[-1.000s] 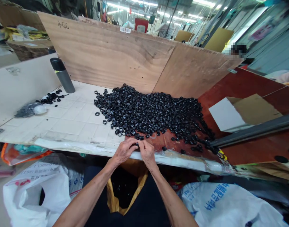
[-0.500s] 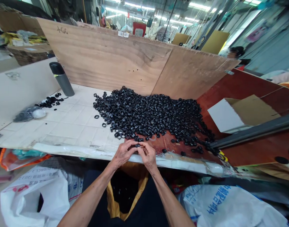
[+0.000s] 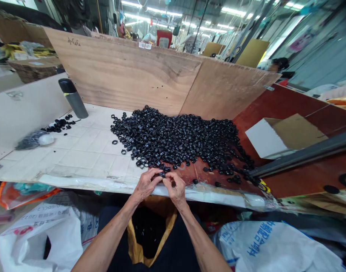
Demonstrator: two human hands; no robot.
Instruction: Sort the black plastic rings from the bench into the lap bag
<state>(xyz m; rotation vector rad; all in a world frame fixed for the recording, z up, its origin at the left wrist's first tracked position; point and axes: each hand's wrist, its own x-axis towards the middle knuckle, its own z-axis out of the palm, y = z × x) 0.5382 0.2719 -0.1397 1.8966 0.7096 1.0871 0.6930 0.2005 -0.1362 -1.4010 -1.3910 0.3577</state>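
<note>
A small black ring-like part (image 3: 162, 174) sits between the fingertips of both hands, just above the table's front edge. My left hand (image 3: 146, 185) pinches it from the left with thumb and forefinger. From the other side, my right hand (image 3: 175, 187) is closed with its fingertips at the same part. Fingers partly cover it, so its exact shape is hard to see. Directly beyond my hands lies a wide heap of black rings (image 3: 173, 136). Below them, in my lap, an open yellow-brown bag (image 3: 131, 241) holds dark contents.
A grey bottle (image 3: 73, 99) stands at the back left, near a plastic bag of dark parts (image 3: 28, 140). Wooden boards (image 3: 127, 71) wall the table's back. At right are an open carton (image 3: 267, 139) and a slanting metal bar (image 3: 300, 155). White sacks (image 3: 277, 245) lie below.
The view has shifted slightly. Both hands stay together at the small black part, with only slight finger movement. The heap looks the same.
</note>
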